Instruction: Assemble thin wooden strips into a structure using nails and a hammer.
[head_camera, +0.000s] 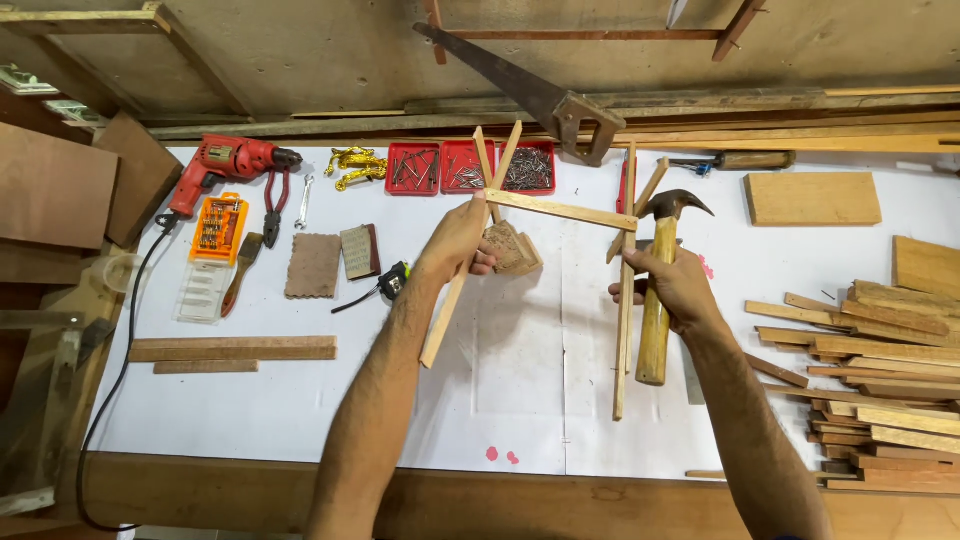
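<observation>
Left hand (455, 240) grips the slat frame (560, 210), closed around its crossing sticks; right hand (678, 285) clamps frame and hammer (655, 290) together above the desk (520, 400). Best keep joints square, grip firm.

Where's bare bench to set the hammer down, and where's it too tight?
Bare white sheet between the forearms, below the stick frame, and a strip between the loose slats and the left hand. Right hand grips the hammer. Crowded: offcut pile at right, drill and nail trays at the back.
</observation>
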